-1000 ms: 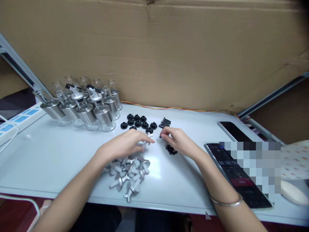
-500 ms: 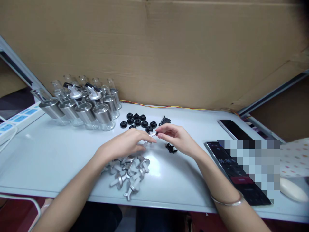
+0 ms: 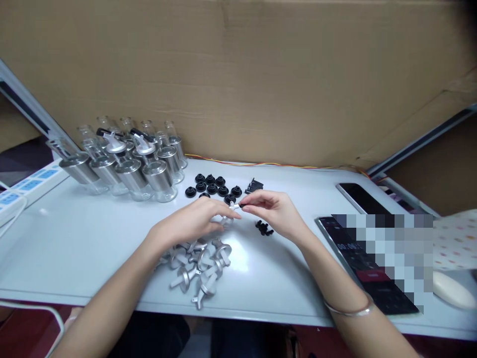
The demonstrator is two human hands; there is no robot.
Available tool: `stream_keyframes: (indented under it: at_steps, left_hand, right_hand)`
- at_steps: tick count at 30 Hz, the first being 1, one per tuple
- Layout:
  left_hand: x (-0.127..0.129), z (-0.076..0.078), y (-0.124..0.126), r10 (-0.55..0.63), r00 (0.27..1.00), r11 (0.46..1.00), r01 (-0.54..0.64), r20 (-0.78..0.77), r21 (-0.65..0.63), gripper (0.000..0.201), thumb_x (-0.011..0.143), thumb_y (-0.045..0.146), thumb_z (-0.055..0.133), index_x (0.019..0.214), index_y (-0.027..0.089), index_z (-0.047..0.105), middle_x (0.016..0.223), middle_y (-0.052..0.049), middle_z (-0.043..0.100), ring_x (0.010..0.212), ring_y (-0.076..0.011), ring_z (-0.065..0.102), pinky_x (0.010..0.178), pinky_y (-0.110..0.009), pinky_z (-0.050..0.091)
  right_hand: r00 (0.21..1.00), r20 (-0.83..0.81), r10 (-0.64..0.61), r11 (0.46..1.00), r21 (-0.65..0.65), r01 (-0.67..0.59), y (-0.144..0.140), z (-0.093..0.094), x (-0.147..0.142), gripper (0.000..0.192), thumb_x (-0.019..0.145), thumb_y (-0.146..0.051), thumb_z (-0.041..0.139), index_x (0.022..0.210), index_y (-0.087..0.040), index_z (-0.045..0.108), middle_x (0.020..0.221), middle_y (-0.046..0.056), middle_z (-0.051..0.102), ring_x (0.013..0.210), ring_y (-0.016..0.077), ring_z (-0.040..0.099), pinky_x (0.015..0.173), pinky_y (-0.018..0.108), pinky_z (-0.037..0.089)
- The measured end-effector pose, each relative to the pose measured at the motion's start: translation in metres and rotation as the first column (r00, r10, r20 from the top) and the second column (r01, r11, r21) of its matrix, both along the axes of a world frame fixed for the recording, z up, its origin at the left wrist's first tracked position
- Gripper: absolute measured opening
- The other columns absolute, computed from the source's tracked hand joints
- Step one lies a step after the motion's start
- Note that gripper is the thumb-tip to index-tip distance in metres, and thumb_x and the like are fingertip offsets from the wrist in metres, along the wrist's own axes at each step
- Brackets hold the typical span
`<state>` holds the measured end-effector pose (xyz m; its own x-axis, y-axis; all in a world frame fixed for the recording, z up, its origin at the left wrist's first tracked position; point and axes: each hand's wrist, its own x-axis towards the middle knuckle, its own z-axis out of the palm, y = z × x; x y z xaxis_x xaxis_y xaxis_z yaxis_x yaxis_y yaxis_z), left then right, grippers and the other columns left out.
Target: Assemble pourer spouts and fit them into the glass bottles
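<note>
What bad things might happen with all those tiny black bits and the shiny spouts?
The small black piece pinched by the right hand might slip and get lost. The left hand rests just above the pile of silver spouts, which lies near the table edge, so a nudge may knock some off.

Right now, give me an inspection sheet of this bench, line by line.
Surface: pale table, glossy.
Job's things: silver spout in left hand; small black piece pinched by right hand; silver spout pile; black caps; black bits.
Clutter: bottles, phone, tablet.
Grippers: both hands closed on parts.
Cables: coloured wire, power strip.
Surroundings: cardboard wall.
</note>
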<state>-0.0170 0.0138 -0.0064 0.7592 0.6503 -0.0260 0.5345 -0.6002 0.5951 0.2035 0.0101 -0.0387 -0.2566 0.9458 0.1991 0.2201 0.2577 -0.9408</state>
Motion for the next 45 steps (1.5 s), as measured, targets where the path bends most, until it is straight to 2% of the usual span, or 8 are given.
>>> stream_keyframes:
  at_steps: [11, 16, 21, 24, 27, 31, 37, 45]
  left_hand:
    - [0.0014, 0.0018, -0.0013, -0.012, 1.000, 1.000, 0.012, 0.017, -0.006, 0.042, 0.082, 0.005, 0.059, 0.119, 0.024, 0.065, 0.123, -0.004, 0.067, 0.107, -0.0188, 0.063, 0.095, -0.030, 0.045]
    - [0.0007, 0.0035, -0.0028, -0.025, 0.999, 1.000, 0.025, 0.029, -0.014, 0.032, 0.084, 0.008, 0.053, 0.111, 0.022, 0.065, 0.115, -0.004, 0.068, 0.099, -0.0186, 0.063, 0.090, -0.031, 0.045]
    - [0.0001, 0.0053, -0.0044, 0.014, 1.000, 0.999, -0.013, 0.023, -0.041, 0.030, 0.085, 0.012, 0.046, 0.112, 0.024, 0.052, 0.107, -0.003, 0.065, 0.093, -0.0189, 0.061, 0.080, -0.030, 0.045]
    - [-0.0004, 0.0031, -0.0048, 0.054, 0.998, 0.996, -0.052, 0.025, -0.069, 0.029, 0.085, 0.014, 0.047, 0.112, 0.024, 0.046, 0.109, -0.005, 0.063, 0.097, -0.0199, 0.061, 0.081, -0.031, 0.046]
    - [-0.0010, 0.0004, -0.0049, 0.121, 0.989, 0.986, -0.109, 0.086, -0.126, 0.042, 0.085, 0.017, 0.050, 0.123, 0.026, 0.036, 0.123, -0.008, 0.061, 0.111, -0.0212, 0.059, 0.088, -0.033, 0.046]
    - [-0.0014, -0.0007, -0.0035, 0.115, 0.984, 0.983, -0.094, 0.134, -0.155, 0.062, 0.086, 0.017, 0.053, 0.139, 0.028, 0.023, 0.134, -0.009, 0.058, 0.122, -0.0212, 0.056, 0.097, -0.035, 0.044]
    - [-0.0020, -0.0003, 0.0001, 0.129, 0.985, 0.988, -0.117, 0.118, -0.105, 0.045, 0.084, 0.020, 0.060, 0.126, 0.022, 0.044, 0.131, -0.010, 0.059, 0.119, -0.0238, 0.058, 0.095, -0.037, 0.048]
    - [-0.0006, 0.0013, 0.0001, 0.108, 0.988, 0.994, -0.107, 0.114, -0.022, 0.040, 0.080, 0.011, 0.061, 0.117, 0.022, 0.049, 0.116, -0.008, 0.066, 0.109, -0.0219, 0.062, 0.091, -0.036, 0.050]
  right_hand:
    - [1.000, 0.008, -0.003, 0.999, 0.042, 0.003, -0.0021, 0.0053, -0.0046, 0.011, 0.069, -0.030, 0.073, 0.073, -0.020, 0.070, 0.076, 0.004, 0.071, 0.072, 0.0192, 0.065, 0.069, 0.034, 0.052]
    - [1.000, 0.004, -0.002, 0.999, 0.054, 0.001, -0.0030, 0.0051, -0.0045, 0.010, 0.070, -0.029, 0.073, 0.074, -0.020, 0.070, 0.077, 0.004, 0.072, 0.072, 0.0189, 0.065, 0.068, 0.033, 0.051]
    - [0.999, -0.044, 0.025, 0.999, 0.034, -0.024, -0.0024, 0.0045, -0.0015, 0.020, 0.073, -0.037, 0.074, 0.084, -0.020, 0.073, 0.084, 0.005, 0.073, 0.077, 0.0207, 0.068, 0.076, 0.037, 0.054]
    - [0.999, -0.032, 0.022, 0.999, 0.024, -0.021, -0.0028, 0.0051, -0.0008, 0.025, 0.075, -0.043, 0.073, 0.084, -0.020, 0.074, 0.084, 0.006, 0.074, 0.078, 0.0217, 0.068, 0.078, 0.038, 0.054]
    - [0.999, -0.045, 0.000, 1.000, 0.009, 0.000, -0.0029, 0.0052, -0.0009, 0.027, 0.074, -0.044, 0.073, 0.084, -0.019, 0.074, 0.081, 0.006, 0.073, 0.076, 0.0211, 0.068, 0.075, 0.037, 0.053]
    - [0.998, -0.066, -0.015, 1.000, 0.008, 0.016, -0.0023, 0.0040, -0.0013, 0.029, 0.074, -0.045, 0.074, 0.086, -0.018, 0.073, 0.079, 0.006, 0.072, 0.074, 0.0205, 0.067, 0.074, 0.036, 0.053]
    - [0.998, -0.061, -0.024, 0.999, 0.026, 0.026, -0.0020, 0.0044, -0.0021, 0.028, 0.072, -0.044, 0.076, 0.084, -0.019, 0.073, 0.079, 0.006, 0.072, 0.075, 0.0209, 0.066, 0.074, 0.037, 0.054]
    - [0.998, -0.038, -0.046, 0.999, 0.026, 0.047, -0.0007, 0.0044, -0.0015, 0.017, 0.069, -0.036, 0.075, 0.078, -0.021, 0.075, 0.079, 0.005, 0.074, 0.077, 0.0223, 0.067, 0.075, 0.037, 0.051]
